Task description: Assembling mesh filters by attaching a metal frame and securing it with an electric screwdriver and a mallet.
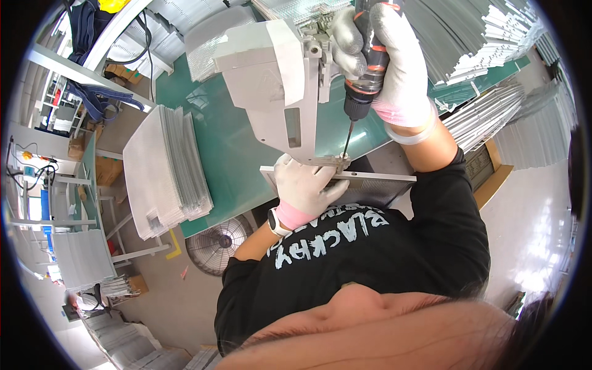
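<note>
My right hand [404, 74], in a white glove with grey fingers, is closed round a black and orange power screwdriver [368, 83]. Its long thin bit points down and meets a small metal fitting [340, 162] beside the panel's upper edge; whether a screw sits there is too small to tell. With my gloved left hand [301, 186] I grip a flat, grey panel with a white rim [379, 177], thumb on the near side. The panel stands tilted against my body. Just beyond my left hand rises a light-grey machine housing [262, 92] with a white strip over it.
Under the machine lies a green table [228, 166]. A stack of perforated panels [163, 172] stands at its left edge, with more panel stacks [444, 37] at the far right. A round floor fan [219, 245] stands below the table. A cardboard box [493, 176] is at the right.
</note>
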### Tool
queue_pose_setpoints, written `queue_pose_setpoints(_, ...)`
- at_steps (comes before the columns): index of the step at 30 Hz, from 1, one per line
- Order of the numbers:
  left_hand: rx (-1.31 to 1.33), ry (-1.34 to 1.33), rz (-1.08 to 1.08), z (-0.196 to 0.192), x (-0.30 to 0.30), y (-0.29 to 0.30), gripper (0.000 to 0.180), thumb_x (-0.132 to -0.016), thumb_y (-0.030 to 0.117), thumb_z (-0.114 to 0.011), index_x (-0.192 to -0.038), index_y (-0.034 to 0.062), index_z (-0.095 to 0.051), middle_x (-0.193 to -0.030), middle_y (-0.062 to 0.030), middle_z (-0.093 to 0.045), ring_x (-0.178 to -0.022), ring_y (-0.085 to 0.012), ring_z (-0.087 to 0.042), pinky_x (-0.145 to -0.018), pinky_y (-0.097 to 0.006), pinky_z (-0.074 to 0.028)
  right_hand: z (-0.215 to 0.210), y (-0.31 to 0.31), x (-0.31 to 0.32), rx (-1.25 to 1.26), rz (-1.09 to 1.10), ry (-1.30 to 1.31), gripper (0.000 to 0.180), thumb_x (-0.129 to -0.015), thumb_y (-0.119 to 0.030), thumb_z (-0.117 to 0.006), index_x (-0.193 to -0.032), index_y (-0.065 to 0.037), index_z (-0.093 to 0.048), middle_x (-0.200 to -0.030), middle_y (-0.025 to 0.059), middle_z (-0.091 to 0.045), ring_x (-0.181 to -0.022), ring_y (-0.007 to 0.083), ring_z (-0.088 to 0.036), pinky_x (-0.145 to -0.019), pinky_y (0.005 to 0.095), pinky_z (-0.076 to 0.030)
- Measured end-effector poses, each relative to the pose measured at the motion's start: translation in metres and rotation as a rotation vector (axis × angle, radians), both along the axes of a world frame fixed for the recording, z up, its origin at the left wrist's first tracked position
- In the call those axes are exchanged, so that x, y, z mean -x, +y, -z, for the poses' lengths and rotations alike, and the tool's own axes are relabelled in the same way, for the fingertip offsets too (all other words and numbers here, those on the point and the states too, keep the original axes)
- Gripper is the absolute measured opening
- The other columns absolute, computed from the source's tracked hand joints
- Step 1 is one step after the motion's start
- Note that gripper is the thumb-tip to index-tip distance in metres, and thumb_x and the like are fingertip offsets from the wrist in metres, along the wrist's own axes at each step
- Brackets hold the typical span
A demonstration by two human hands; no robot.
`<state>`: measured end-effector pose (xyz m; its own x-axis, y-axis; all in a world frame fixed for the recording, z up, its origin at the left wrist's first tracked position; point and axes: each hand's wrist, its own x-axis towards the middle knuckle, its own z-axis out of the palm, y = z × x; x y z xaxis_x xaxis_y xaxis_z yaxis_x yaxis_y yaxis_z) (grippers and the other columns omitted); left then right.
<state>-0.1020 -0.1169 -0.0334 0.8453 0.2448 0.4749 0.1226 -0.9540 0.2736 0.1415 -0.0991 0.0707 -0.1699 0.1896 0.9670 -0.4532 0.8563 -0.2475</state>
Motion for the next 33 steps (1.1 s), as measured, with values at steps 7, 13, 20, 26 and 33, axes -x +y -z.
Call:
queue_pose_setpoints(7,0.004,-0.076,-0.013,0.004,0.001,0.001,0.026,-0.066,0.032,-0.079,-0.087,0.0174,-0.072,-0.076,0.0033,-0.068,-0.062,-0.0208,-0.061,-0.064,-0.041,-0.033,-0.016,-0.037,0.053,0.405,0.374,0.223,0.042,-0.095,-0.043,-0.058,-0.110,-0.006,-0.044,-0.070,0.0044,-0.049,-0.050,0.0099,-0.044,-0.045,0.0232,-0.033)
queue_pose_setpoints(13,0.034,-0.102,0.029,0.009,0.000,0.000,0.025,-0.067,0.031,-0.079,-0.087,0.0161,-0.074,-0.077,0.0012,-0.068,-0.066,-0.0219,-0.064,-0.064,-0.041,-0.039,0.022,-0.069,0.061,0.779,0.465,0.370,0.035,-0.095,-0.037,-0.057,-0.107,-0.005,-0.046,-0.072,0.0047,-0.054,-0.053,0.0086,-0.048,-0.047,0.0229,-0.037)
queue_pose_setpoints(20,0.168,-0.153,0.080,0.019,0.001,-0.007,0.027,-0.068,0.029,-0.079,-0.092,0.0165,-0.076,-0.076,0.0013,-0.066,-0.066,-0.0188,-0.064,-0.059,-0.035,-0.046,0.037,-0.068,0.066,0.763,0.145,0.457,0.053,-0.094,-0.025,-0.062,-0.137,-0.004,-0.039,-0.075,0.0077,-0.056,-0.051,0.0118,-0.050,-0.043,0.0231,-0.037)
queue_pose_setpoints(26,0.107,-0.134,0.092,0.028,0.004,-0.009,0.032,-0.070,0.027,-0.080,-0.100,0.0164,-0.076,-0.076,0.0018,-0.061,-0.069,-0.0165,-0.061,-0.060,-0.033,-0.047,0.052,-0.067,0.065,0.748,0.098,0.470,0.065,-0.092,-0.040,-0.066,-0.138,-0.004,-0.037,-0.072,0.0067,-0.053,-0.049,0.0097,-0.047,-0.041,0.0218,-0.034)
queue_pose_setpoints(33,0.097,-0.161,0.085,0.035,0.005,-0.011,0.036,-0.070,0.028,-0.080,-0.103,0.0153,-0.076,-0.077,0.0015,-0.061,-0.070,-0.0173,-0.061,-0.060,-0.032,-0.046,0.054,-0.065,0.064,0.744,-0.003,0.463,0.062,-0.093,-0.038,-0.064,-0.136,-0.002,-0.037,-0.073,0.0064,-0.053,-0.047,0.0076,-0.043,-0.040,0.0204,-0.034)
